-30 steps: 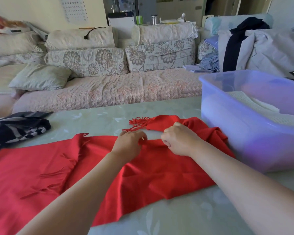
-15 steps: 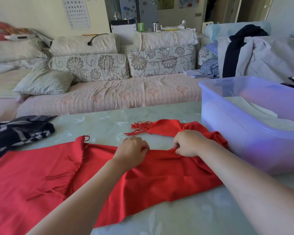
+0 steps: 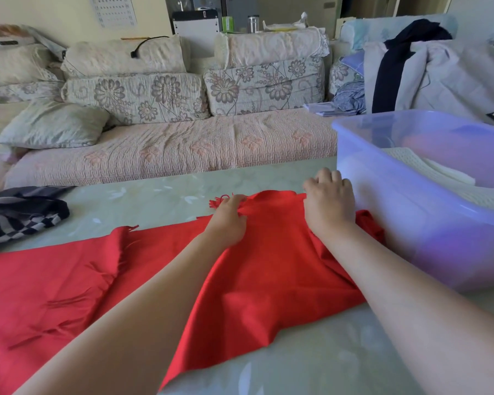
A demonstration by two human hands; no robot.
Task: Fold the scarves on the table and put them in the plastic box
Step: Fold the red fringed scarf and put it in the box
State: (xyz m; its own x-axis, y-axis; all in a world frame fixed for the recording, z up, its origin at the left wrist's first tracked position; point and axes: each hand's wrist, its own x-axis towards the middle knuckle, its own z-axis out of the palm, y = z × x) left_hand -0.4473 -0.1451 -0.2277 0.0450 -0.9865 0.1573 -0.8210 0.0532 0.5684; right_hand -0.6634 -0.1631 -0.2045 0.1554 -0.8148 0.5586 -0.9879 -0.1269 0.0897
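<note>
A red fringed scarf (image 3: 268, 269) lies spread across the pale green table (image 3: 311, 363), partly doubled over on itself. My left hand (image 3: 228, 220) pinches its far edge near the fringe. My right hand (image 3: 330, 206) grips the far right corner of the scarf, close against the plastic box. The translucent purple plastic box (image 3: 428, 223) stands at the right and holds a folded cream scarf (image 3: 428, 172). A dark checked scarf (image 3: 20, 215) lies bunched at the table's left edge.
A sofa (image 3: 166, 149) with floral cushions runs along the far side of the table. Clothes (image 3: 428, 69) are piled on it at the right. The near part of the table shows bare surface.
Both hands have moved away from me and to the right along the scarf's far edge, spreading apart. The right hand now sits against the box wall.
</note>
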